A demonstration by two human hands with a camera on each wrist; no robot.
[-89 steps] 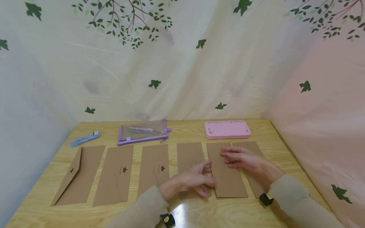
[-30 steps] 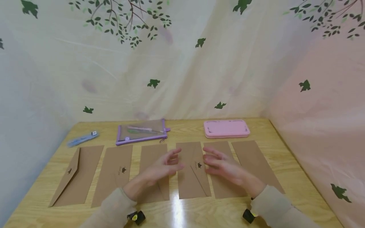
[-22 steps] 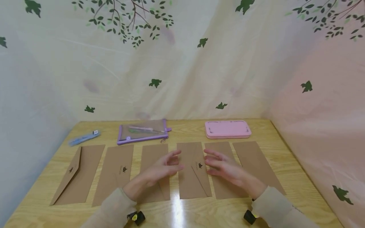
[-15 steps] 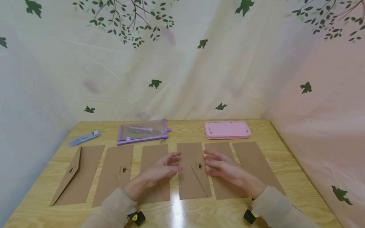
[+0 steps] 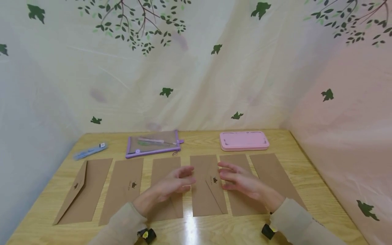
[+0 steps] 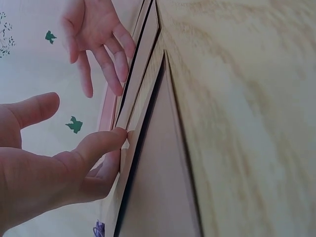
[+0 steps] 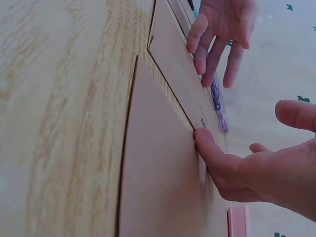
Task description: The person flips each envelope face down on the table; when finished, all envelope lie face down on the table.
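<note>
I am hovering my left hand and right hand, both loose-fingered and holding nothing, beside the fourth envelope lying flat on the tabletop; it is looking light, thin, bendable paper, best pinched at its flap edge.

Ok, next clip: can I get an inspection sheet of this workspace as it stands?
Surface: wooden table, glossy near the front edge.
Job's things: six brown envelopes in a row; the fourth envelope lies with its flap open, between the hands.
Clutter: purple mesh pouch, pink case and blue pen pack along the back edge.
Grips: left hand and right hand open, fingertips at the fourth envelope's edges, holding nothing.
Cables: nothing seen.
Surroundings: cloth backdrop printed with leaves and branches on three sides.
</note>
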